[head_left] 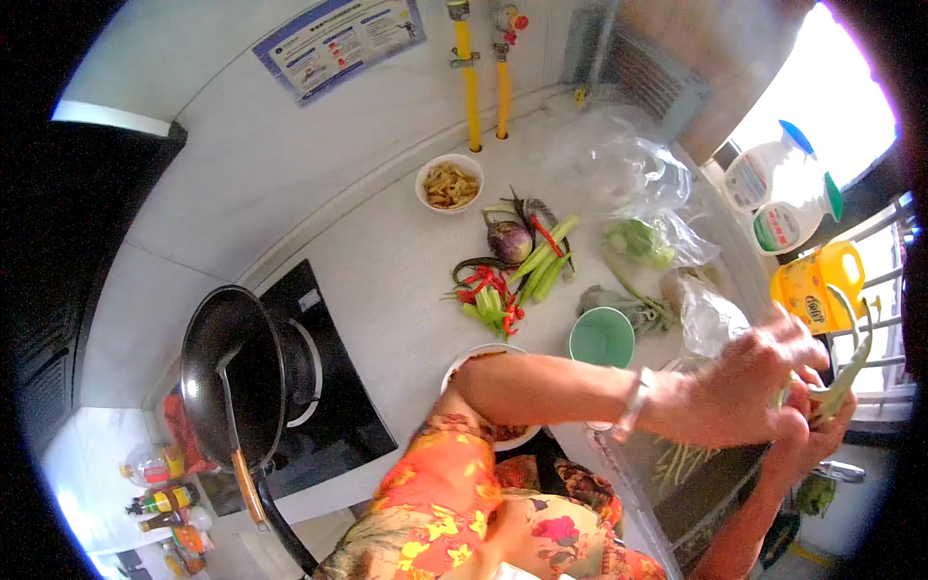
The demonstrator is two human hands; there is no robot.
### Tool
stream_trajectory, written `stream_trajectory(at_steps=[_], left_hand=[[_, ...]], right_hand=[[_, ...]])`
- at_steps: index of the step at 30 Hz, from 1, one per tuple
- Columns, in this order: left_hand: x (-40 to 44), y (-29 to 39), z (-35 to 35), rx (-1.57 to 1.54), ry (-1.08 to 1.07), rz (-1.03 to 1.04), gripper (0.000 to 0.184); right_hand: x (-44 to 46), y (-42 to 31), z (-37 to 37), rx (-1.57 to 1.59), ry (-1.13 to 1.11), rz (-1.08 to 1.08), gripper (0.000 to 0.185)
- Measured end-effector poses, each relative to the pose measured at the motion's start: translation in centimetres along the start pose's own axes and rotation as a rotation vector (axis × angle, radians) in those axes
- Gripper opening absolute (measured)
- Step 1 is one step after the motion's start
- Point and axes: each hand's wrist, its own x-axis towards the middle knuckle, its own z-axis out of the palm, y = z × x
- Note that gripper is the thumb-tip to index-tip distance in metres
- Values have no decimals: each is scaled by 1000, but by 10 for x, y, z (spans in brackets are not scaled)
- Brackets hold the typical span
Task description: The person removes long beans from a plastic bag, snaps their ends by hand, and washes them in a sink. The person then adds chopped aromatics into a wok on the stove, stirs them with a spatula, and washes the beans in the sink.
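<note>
My right hand (815, 437) is closed around a long pale-green vegetable stalk (853, 375), at the right over the sink side. My left hand (723, 382), with a bracelet at the wrist, reaches across and meets it; its blurred fingers close on the same stalk. The kind of vegetable is unclear. Below the hands lie thin green stalks (681, 462). A green bowl (601, 337) stands left of my left hand, near a clear plastic bag (710, 314). My left forearm partly hides a bowl of reddish food (512, 437).
Purple eggplant (509, 242), red chillies (478, 285) and green pieces (546, 271) lie mid-counter. A white bowl (449, 184) of yellowish strips stands behind. A wok (232, 372) with a spatula sits on the left hob. Bottles (793, 222) and a yellow jug (820, 285) line the window.
</note>
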Motion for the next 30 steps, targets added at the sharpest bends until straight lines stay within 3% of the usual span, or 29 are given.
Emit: stream_trajectory(at_steps=[1,2,4,5,7,9,11,12,15,17,18,21,24,27,30], left_hand=[[4,-3,-11,103,129,139,18],[7,-17,-32,220,52,139,20],[14,-54,-100,543,-175,201,20],[12,-73,-129,647,-249,-36,18],[3,-122,-193,950,-399,-119,17],[-4,-153,-237,1244,-505,-377,17],[-22,-181,-282,1333,-544,-400,15],[-25,-180,-290,1328,-546,-393,15],[-32,-184,-302,1407,-618,-542,13],[-38,-196,-305,1429,-562,-462,13],[-36,-190,-299,1453,-553,-526,14],[-35,-196,-300,1398,-598,-618,15],[-38,-200,-301,1464,-542,-543,15],[-39,-202,-301,1430,-542,-609,16],[-43,-215,-307,1456,-502,-643,17]], right_hand=[[2,-9,-1,-13,52,-11,26],[10,-1,-27,-161,45,103,36],[17,8,-60,-176,140,128,32],[19,9,-73,-185,225,149,28],[22,9,-93,-164,267,120,21],[27,14,-117,-14,312,177,21],[26,19,-138,-61,313,225,22],[24,22,-146,-233,253,73,21],[21,17,-151,-377,241,42,21],[19,11,-149,-276,345,272,22],[18,10,-149,-242,381,349,22],[14,12,-148,-153,360,267,23],[11,16,-148,-165,380,243,22],[9,29,-163,-443,115,-83,22],[10,31,-163,-461,129,-163,23]])
